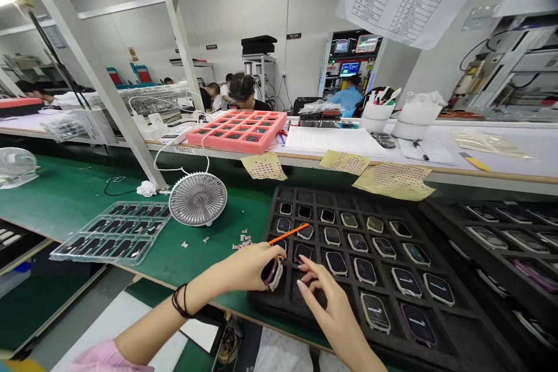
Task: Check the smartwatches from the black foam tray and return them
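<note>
Left hand (250,267) shut around a small watch body (271,273), purple with a pale rim, just over the near left corner of the black tray (279,302). Thin orange stick (288,233) tucked in the same fingers. Right hand (325,296) beside it, fingers loose and spread, holding nothing, tips on the tray. Most pockets filled with other watch bodies (364,270); a few near ones empty.

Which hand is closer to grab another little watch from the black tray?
Probably the right hand: it is open and empty, with fingertips over the black tray. The left hand grips a purple watch case and an orange stick.
</note>
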A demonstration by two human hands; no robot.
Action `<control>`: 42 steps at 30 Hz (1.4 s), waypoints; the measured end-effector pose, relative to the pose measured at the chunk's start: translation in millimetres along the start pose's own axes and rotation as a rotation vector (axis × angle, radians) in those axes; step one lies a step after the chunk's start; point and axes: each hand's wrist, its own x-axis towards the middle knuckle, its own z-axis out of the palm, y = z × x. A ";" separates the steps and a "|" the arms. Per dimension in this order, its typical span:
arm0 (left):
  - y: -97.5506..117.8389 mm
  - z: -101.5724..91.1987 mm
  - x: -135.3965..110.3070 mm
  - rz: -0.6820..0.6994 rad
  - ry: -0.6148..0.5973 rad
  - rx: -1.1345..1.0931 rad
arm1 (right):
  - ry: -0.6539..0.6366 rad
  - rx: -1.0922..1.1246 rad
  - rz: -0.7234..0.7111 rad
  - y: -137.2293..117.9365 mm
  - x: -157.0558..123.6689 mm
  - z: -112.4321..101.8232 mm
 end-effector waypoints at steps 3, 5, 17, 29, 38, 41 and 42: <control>14.2 11.7 -6.4 -0.025 0.143 -0.082 | -0.074 0.221 0.124 -1.5 7.7 21.9; 27.6 24.0 -7.9 -0.036 0.205 -0.098 | -0.061 0.296 0.149 -0.1 9.1 36.8; -35.8 8.1 -26.2 -0.307 0.474 -0.185 | -0.006 0.886 0.547 6.6 22.1 34.2; -96.4 62.7 0.3 -0.561 0.406 -0.051 | 0.101 1.116 0.676 -12.5 25.9 23.2; -80.0 53.4 -4.8 -0.565 0.517 -0.136 | 0.120 1.073 0.638 -14.7 26.1 28.2; -81.4 59.8 -7.2 -0.578 0.418 -0.110 | 0.125 1.070 0.634 -14.1 25.1 28.3; -82.9 62.5 -7.7 -0.582 0.400 -0.116 | 0.128 1.076 0.633 -14.0 24.9 28.4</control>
